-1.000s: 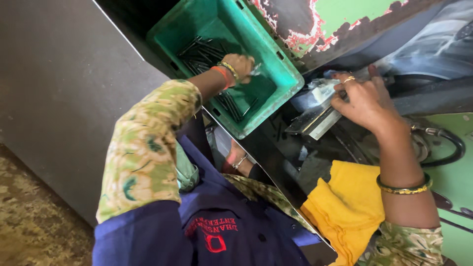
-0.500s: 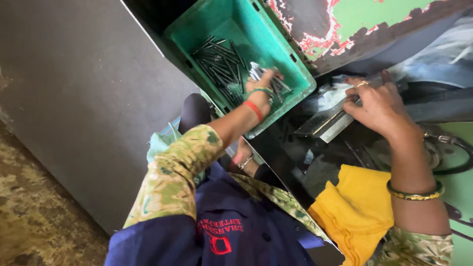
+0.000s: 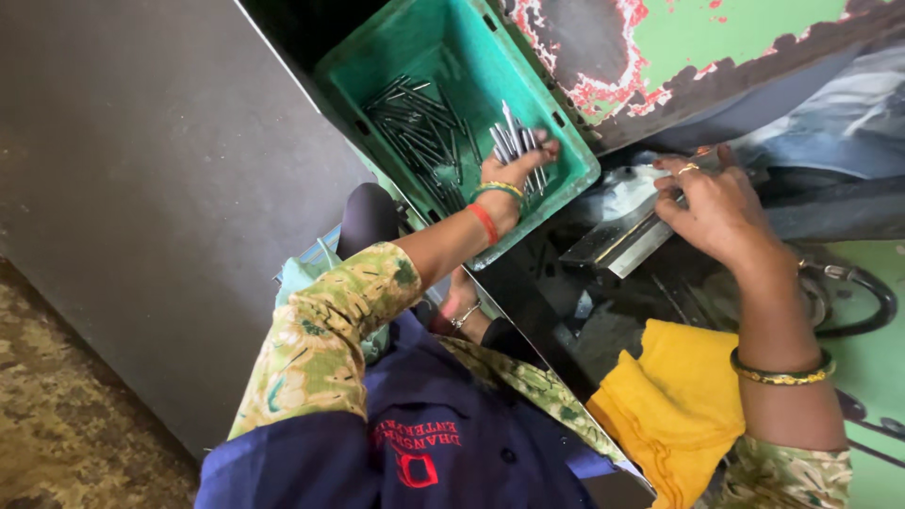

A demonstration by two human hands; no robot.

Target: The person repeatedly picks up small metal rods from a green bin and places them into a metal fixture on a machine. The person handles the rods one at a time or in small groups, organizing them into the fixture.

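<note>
My left hand (image 3: 514, 170) is inside a green plastic crate (image 3: 566, 141) and grips a bunch of thin metal rods (image 3: 514, 141), their ends fanned upward. More dark metal rods (image 3: 419, 123) lie loose on the crate's floor to the left of the hand. My right hand (image 3: 712, 207) rests palm down, fingers spread, on a slanted metal plate (image 3: 622, 247) of a machine, just right of the crate. It holds nothing that I can see.
A yellow cloth (image 3: 674, 405) lies below my right forearm. A worn green machine body with peeling paint (image 3: 716, 47) rises behind the crate. A black hose (image 3: 872, 302) curls at the right. A grey panel (image 3: 141, 188) fills the left.
My left hand has moved toward the crate's right side and lifted a bunch of rods off the floor. The right hand has stayed on the plate.
</note>
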